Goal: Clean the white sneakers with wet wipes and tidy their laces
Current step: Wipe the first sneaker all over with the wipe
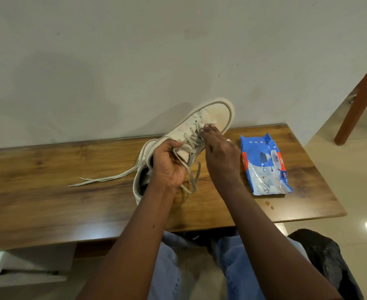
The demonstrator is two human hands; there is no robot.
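Left grip (167,167) clasps sneaker (217,113) by its tongue, toe pointing away; right grip (220,154), nearer toe, seemingly pinches a wipe (202,126).

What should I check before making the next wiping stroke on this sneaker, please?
1. Grip on the sneaker: ok, the left hand grips it around the tongue.
2. Contact of the wipe: ok, the right hand holds it against the sneaker near the toe.
3. Cleanliness of the wipe: cannot tell, it is mostly hidden.
4. Tidy lacing: not ok, one lace trails loose across the table.
5. Spare wipes: ok, the pack lies on the table beside the right hand.
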